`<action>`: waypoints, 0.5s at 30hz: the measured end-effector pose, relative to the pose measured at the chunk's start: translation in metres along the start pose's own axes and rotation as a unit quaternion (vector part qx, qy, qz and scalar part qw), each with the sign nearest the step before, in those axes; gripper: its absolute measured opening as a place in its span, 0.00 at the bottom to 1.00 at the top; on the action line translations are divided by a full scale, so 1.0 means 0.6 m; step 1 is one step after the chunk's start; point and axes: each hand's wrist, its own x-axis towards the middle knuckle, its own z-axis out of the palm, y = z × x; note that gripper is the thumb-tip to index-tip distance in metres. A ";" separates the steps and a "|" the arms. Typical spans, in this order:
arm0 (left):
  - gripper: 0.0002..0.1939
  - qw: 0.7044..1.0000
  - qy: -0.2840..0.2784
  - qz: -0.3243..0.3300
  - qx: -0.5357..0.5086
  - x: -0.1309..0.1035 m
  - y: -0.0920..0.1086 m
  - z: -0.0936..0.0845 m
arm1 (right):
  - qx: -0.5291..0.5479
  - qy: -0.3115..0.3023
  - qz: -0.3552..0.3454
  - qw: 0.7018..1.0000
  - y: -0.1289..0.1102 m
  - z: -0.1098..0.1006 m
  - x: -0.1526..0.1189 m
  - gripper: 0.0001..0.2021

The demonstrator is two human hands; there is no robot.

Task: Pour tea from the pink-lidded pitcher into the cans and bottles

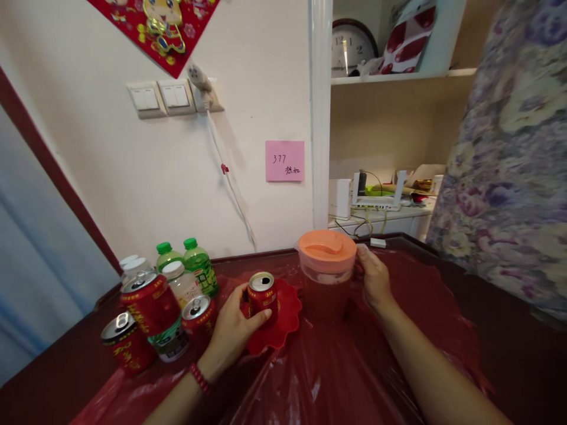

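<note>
In the head view, the likeliest trouble is a spill. The red metal drinks can in the left hand is open at the top, so a tilt or a hard squeeze on its wall could push out any liquid; whether it holds some cannot be seen. The see-through plastic pitcher at the right hand could tip, because its grip sits on 1 side, and its round orange lid could slip if loosely seated. The wrinkled red plastic sheet below both hands could drag on the dark desk. Left of the left hand, 2 green-capped plastic bottles stand among other containers, and a sideways sweep could knock the nearest red-and-silver can.

The left hand is curled around its can, thumb across the front; the can is upright, apparently resting on a red wavy-rimmed plate. The right hand is bent closed at the pitcher's handle, which its fingers mostly hide; whether the pitcher's base touches the sheet is hard to tell.
</note>
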 end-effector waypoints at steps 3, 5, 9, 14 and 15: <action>0.33 1.000 -0.003 -0.004 -0.013 -0.004 0.001 0.002 | -0.001 -0.002 0.008 1.000 -0.003 0.001 -0.003 0.29; 0.32 1.000 -0.002 -0.007 -0.011 -0.006 0.002 0.003 | -0.002 -0.002 0.013 1.000 -0.005 0.001 -0.004 0.30; 0.33 1.000 0.006 -0.008 -0.004 -0.008 0.001 0.004 | -0.006 0.005 0.021 1.000 -0.008 0.001 -0.007 0.32; 0.32 1.000 0.009 -0.009 0.010 -0.009 0.000 0.004 | -0.010 0.005 0.028 1.000 -0.011 0.002 -0.010 0.31; 0.32 1.000 0.009 -0.007 0.013 -0.009 0.000 0.004 | -0.010 0.005 0.024 1.000 -0.011 0.002 -0.010 0.31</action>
